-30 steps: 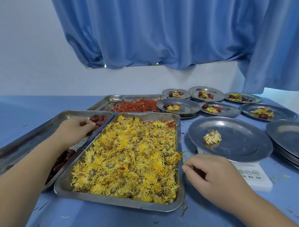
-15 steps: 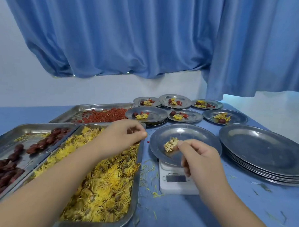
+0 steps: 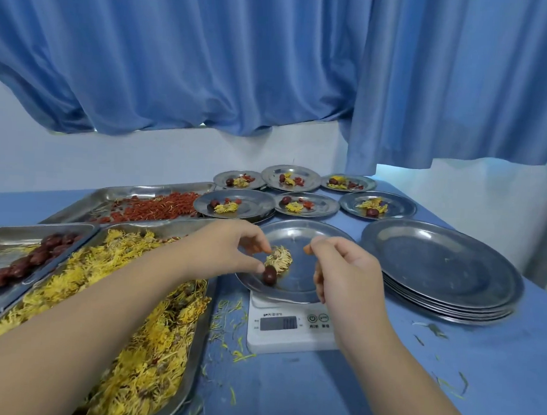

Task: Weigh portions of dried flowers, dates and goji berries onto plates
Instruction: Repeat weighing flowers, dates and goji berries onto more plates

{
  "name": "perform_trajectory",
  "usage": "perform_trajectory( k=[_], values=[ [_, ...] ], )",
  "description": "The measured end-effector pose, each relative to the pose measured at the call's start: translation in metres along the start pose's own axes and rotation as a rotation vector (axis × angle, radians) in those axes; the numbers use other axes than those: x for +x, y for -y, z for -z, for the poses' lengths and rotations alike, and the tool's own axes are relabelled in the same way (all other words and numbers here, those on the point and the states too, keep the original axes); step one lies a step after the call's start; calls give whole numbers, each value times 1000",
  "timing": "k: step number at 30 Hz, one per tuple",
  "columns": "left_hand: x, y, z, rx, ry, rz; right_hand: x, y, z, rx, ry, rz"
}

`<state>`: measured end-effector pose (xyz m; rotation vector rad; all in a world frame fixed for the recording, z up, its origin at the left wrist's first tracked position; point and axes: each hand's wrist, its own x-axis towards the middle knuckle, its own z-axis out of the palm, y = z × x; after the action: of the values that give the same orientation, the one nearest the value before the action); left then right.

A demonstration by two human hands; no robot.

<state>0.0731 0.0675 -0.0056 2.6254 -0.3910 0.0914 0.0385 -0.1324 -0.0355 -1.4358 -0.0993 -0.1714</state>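
— Left grip hangs loose over the scale's plate, holding nothing. A glossy dark-red date lies at its thumb tip, just beside a pale yellow dried flower.
— Right grip is curled, with nothing seen inside.

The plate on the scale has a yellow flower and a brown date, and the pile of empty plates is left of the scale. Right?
Not quite. In the head view the pile of empty plates sits right of the scale, not left. The plate on the scale does have a yellow flower and a brown date.
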Motion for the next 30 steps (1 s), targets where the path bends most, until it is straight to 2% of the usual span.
perform_trajectory(
  k=[5, 9, 14, 17, 25, 30],
  values=[
    [-10, 12, 9, -71, -142, -14, 0, 0, -3, -65, 13, 91],
    [-17, 29, 21, -45, -152, 28, 5, 9, -7, 10, 75, 41],
    [-19, 60, 44, -9, -204, 122, 39, 25, -24, -182, 418, -46],
    [-15, 86, 59, 15, -266, 201, 65, 25, -41, -301, 527, -30],
    [0, 176, 94, 71, -420, 452, 123, 16, -69, -606, 577, 61],
    [29, 225, 104, 171, -412, 543, 141, 6, -68, -709, 541, 103]
  ],
)
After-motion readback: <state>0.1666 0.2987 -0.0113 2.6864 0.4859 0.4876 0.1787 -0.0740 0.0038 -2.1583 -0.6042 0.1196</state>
